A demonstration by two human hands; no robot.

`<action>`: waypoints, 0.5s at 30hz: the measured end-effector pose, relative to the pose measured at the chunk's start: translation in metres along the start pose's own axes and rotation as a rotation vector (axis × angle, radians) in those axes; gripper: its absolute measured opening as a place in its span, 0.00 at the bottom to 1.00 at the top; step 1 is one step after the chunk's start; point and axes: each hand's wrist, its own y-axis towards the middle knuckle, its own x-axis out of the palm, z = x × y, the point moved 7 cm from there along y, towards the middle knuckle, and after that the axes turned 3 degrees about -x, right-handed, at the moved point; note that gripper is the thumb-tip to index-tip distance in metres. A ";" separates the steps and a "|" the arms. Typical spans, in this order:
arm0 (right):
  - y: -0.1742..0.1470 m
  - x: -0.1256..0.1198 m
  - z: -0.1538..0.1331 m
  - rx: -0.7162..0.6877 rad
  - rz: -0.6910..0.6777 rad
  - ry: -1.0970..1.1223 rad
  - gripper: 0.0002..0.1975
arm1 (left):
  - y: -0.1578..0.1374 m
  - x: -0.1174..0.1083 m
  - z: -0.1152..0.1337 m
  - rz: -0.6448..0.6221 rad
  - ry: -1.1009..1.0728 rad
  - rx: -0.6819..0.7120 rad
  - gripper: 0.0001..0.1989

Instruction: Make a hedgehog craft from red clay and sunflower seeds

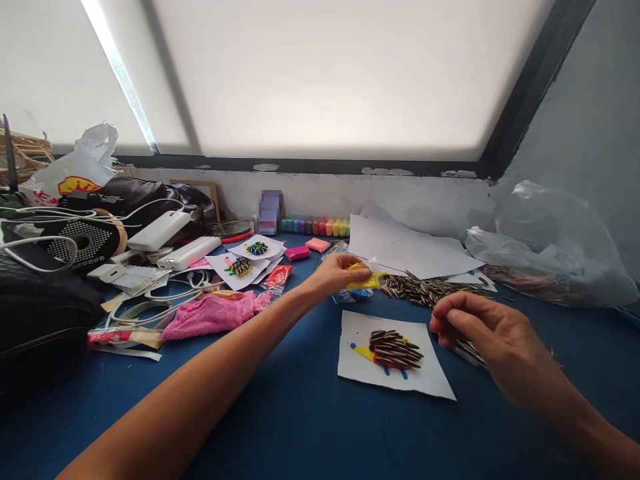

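One left hand (336, 275) and one right hand (503, 343); three hedgehog pictures (395, 355); five clay packets, counting one yellow (367, 280), one blue, one red, one magenta and one coral; two white power banks (160, 230); one pink towel (213, 315); two large plastic bags (555, 250); one heap of sunflower seeds (410, 289), too many to count singly.

Indoor craft spot, probably a home; exact room unclear. Blue table (300, 420) by a big window (325, 80) with pale shade drawn, dark frame (533, 87), grey painted wall (605, 127) at right. Craft signs: row of colored packs (316, 227), loose white paper (400, 243), heap of striped seeds (413, 289), hedgehog-like seed picture (397, 350). Everyday clutter at left suggests home: dark bag (45, 300), pink cloth (213, 317), white charger-like block (160, 231), printed plastic bag (95, 160).
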 end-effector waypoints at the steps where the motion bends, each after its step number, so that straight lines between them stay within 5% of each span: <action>1: 0.000 0.001 0.001 0.021 -0.006 0.017 0.16 | 0.001 -0.003 -0.002 0.020 -0.019 0.003 0.06; 11: 0.000 0.006 -0.002 0.063 -0.021 -0.008 0.20 | -0.001 0.017 -0.008 -0.189 0.090 0.046 0.09; 15: 0.002 -0.001 0.008 0.058 0.030 -0.058 0.23 | 0.005 0.004 -0.008 -0.061 0.298 0.128 0.08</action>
